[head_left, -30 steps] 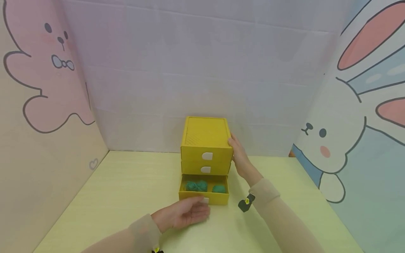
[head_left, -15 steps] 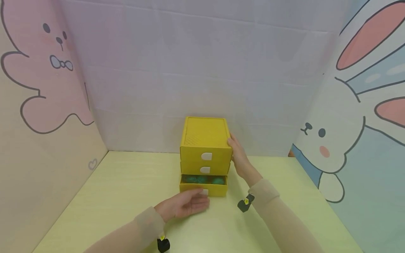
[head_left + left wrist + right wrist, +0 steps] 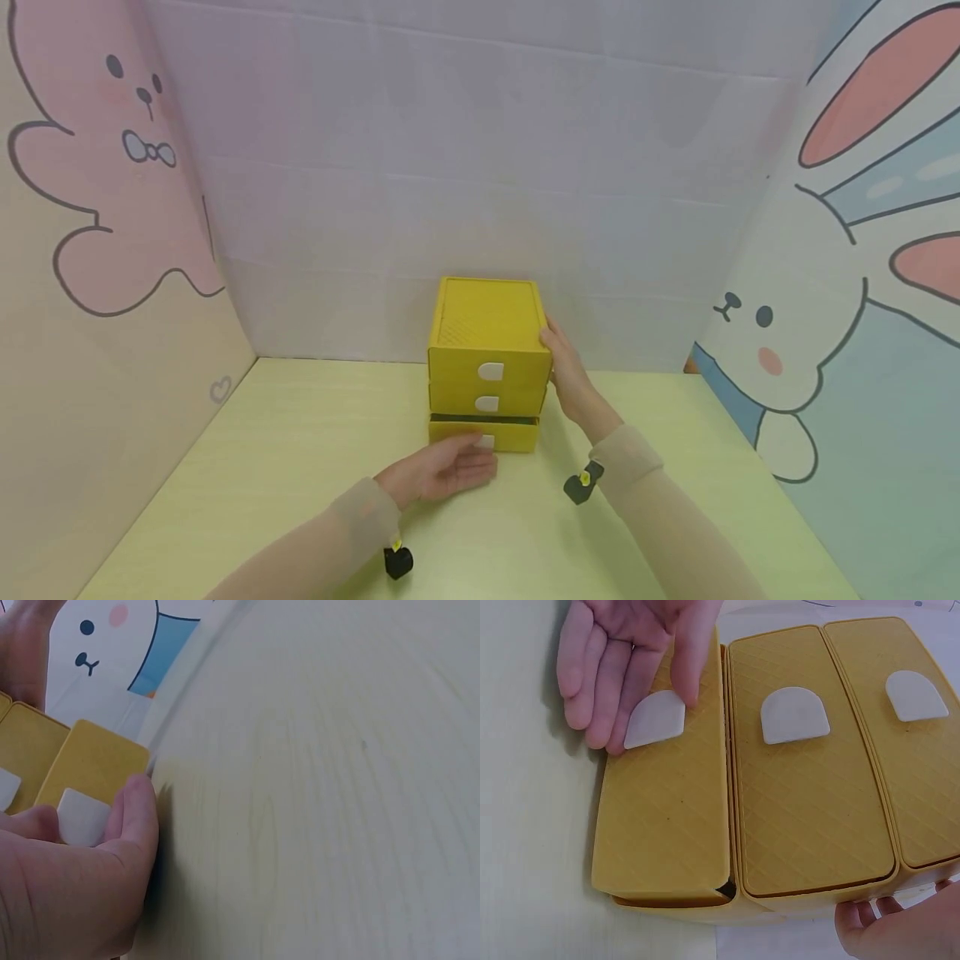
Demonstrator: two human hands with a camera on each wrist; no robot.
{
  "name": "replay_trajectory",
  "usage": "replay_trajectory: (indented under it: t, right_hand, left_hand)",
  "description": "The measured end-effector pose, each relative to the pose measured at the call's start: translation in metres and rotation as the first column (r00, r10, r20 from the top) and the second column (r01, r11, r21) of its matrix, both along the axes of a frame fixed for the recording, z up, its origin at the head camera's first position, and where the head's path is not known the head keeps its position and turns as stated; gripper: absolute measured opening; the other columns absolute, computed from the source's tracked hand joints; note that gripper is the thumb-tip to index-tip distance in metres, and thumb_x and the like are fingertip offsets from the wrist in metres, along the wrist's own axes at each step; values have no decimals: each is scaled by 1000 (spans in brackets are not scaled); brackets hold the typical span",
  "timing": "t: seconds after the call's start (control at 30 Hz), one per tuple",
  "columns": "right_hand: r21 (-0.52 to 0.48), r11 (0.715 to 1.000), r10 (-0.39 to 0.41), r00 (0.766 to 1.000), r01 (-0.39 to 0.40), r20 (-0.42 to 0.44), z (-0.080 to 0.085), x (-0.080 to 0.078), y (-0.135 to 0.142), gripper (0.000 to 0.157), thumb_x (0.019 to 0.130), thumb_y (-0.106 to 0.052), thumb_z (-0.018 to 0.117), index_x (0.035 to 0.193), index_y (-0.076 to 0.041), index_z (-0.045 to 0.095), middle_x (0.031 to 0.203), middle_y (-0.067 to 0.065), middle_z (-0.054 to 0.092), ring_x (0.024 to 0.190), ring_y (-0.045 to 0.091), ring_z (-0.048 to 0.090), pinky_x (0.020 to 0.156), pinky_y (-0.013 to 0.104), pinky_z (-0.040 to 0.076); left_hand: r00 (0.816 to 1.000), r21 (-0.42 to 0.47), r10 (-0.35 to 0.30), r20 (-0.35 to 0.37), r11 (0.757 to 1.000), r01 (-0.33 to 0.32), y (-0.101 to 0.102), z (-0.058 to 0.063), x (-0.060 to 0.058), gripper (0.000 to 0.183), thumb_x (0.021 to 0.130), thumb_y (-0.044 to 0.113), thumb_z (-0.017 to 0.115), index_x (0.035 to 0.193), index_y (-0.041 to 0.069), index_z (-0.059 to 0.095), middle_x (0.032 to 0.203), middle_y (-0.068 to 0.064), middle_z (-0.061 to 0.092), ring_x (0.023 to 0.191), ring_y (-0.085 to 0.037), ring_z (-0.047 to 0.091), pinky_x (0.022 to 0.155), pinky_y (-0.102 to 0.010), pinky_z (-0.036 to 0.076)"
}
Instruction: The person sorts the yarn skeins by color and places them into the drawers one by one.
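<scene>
A yellow drawer cabinet [image 3: 491,312] with white tab handles stands against the back wall. Its bottom drawer [image 3: 442,429] sticks out slightly, leaving a narrow dark gap above its front. My left hand [image 3: 442,471] touches that drawer front, thumb and straight fingers to either side of its white handle [image 3: 657,720]. Both upper drawers, the middle one [image 3: 817,802] among them, sit flush in the cabinet. My right hand [image 3: 573,383] rests against the cabinet's right side, thumb by the top edge and fingertips [image 3: 849,919] touching the side wall.
The cabinet stands on a pale wood-grain table [image 3: 322,433]. A whitish back wall [image 3: 480,167] rises close behind it. Side walls carry a pink cartoon animal [image 3: 97,208] at left and a white rabbit [image 3: 795,333] at right. Each wrist wears a small black camera [image 3: 581,483].
The bottom drawer has slid back into the cabinet, and the green bundles inside have gone out of sight. My left hand moved forward with the drawer front; my right hand stayed at the side.
</scene>
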State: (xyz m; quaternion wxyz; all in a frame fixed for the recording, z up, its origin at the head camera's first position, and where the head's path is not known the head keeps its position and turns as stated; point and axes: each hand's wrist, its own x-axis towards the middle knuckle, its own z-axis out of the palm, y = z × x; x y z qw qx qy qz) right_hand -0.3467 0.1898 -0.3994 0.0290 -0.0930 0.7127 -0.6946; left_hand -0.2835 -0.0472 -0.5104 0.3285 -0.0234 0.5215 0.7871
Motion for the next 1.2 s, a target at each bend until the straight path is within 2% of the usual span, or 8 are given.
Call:
replay_trajectory:
  t: [0.47,0.8,1.03,1.2]
  right_hand:
    - [5,1000,8,1000,-8,-7,-1,0,0,62,114,-46,35,172,-34,15,178,-5,14,163,25,11,128,67,14]
    - [3,1000,0,1000,0,3,0,-1,0,62,114,-44,35,172,-35,15,178,-6,15,163,24,11,128,67,14]
    - [11,1000,5,1000,-5,3,3,1,1,62,115,-44,34,172,-32,13,178,-3,14,163,25,12,128,66,15]
    - [16,1000,11,1000,-11,18,5,0,2,63,115,-44,34,173,-32,11,179,-2,11,164,26,9,129,65,14]
  left_hand:
    - [1000,-12,27,-7,1000,-27,5,-3,-15,56,115,27,48,149,-17,45,151,-36,51,142,-48,51,119,-50,45]
    - [999,-30,50,-12,998,-50,9,2,-14,53,115,24,49,150,-16,44,151,-37,50,142,-49,51,118,-52,45]
    - [999,-25,33,-36,999,-34,9,0,-15,53,115,23,48,152,-15,41,150,-37,51,141,-50,52,117,-52,47]
    - [999,-33,34,-27,999,-34,9,0,-16,52,115,23,49,150,-16,45,148,-36,54,140,-49,54,116,-51,48]
